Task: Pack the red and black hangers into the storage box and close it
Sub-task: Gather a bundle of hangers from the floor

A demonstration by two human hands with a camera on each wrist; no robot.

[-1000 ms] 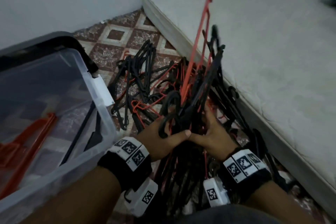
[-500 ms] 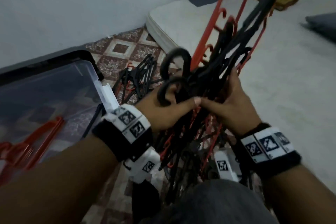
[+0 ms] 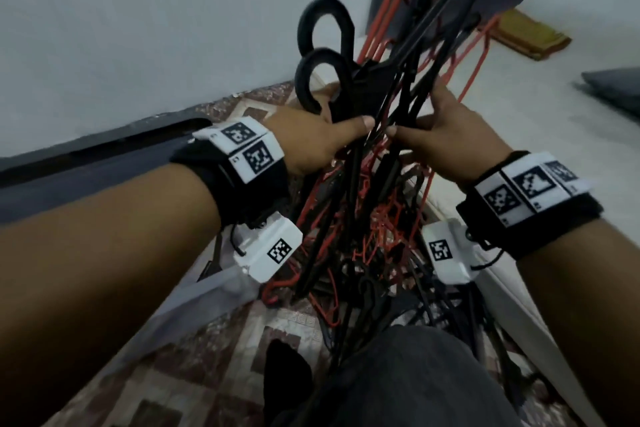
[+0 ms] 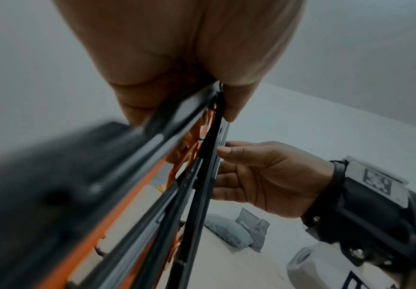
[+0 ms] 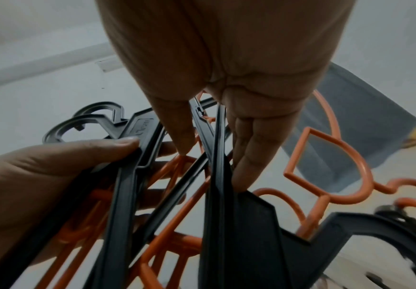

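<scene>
Both hands hold up one tangled bundle of red and black hangers (image 3: 388,87) in front of me. My left hand (image 3: 318,139) grips the black hangers just below their hooks (image 3: 325,42). My right hand (image 3: 450,142) grips the bundle from the right side, thumb tip near the left thumb. More hangers (image 3: 363,253) dangle below the hands towards the floor. In the right wrist view my right hand (image 5: 226,78) has its fingers threaded between black bars (image 5: 127,176) and red hangers (image 5: 338,156). The clear storage box (image 3: 207,291) stands at the lower left, its black lid (image 3: 86,163) behind it.
A white mattress (image 3: 571,149) runs along the right with a grey pillow (image 3: 616,87) and a yellow-brown item (image 3: 530,35) on it. A white wall is behind. Patterned floor (image 3: 214,357) shows below, and my knee (image 3: 398,385) in dark cloth is underneath the bundle.
Both hands have lifted the gathered bundle of hangers up from the floor pile to chest height. The head view has tilted upward with it.
</scene>
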